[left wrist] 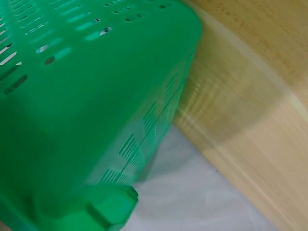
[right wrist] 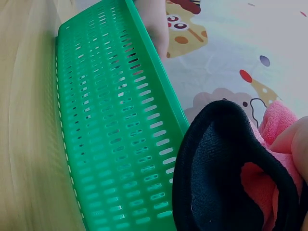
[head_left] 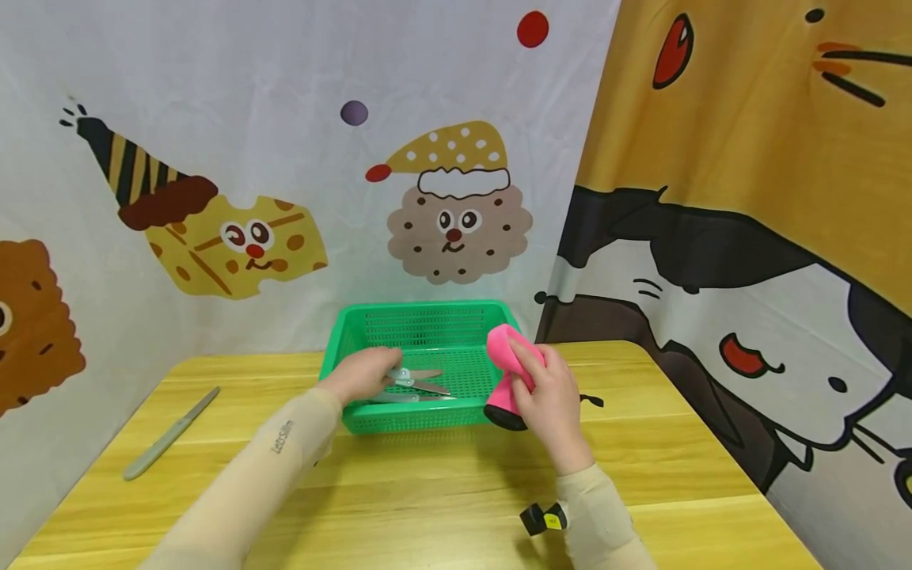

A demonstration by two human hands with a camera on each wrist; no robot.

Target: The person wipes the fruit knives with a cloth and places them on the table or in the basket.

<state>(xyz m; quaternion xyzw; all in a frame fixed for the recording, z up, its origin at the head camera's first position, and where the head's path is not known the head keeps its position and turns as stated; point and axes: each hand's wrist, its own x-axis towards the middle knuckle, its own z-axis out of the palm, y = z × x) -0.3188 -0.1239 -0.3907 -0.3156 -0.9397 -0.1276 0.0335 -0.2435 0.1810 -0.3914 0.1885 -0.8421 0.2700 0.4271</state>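
My left hand [head_left: 365, 374] is over the left side of a green plastic basket [head_left: 427, 427]. Its fingers grip the pale handles of two small knives [head_left: 426, 385], blades pointing right. Another pale-handled knife [head_left: 395, 397] lies by the basket's near wall. My right hand [head_left: 547, 396], over the basket's near right corner, pinches a soft pink fabric piece [head_left: 509, 360] with black edging. In the right wrist view, the dark edging of that pink piece [right wrist: 216, 159] surrounds a hollow opening. The left wrist view shows the basket wall [left wrist: 96, 96] but no fingers.
A knife with a grey-green handle [head_left: 160, 449] lies on the wooden table [head_left: 427, 491] at the left. A small black and yellow object [head_left: 545, 519] is beside my right sleeve. A black strap end [head_left: 591, 400] shows right of the basket. Printed curtains [head_left: 342, 237] hang behind.
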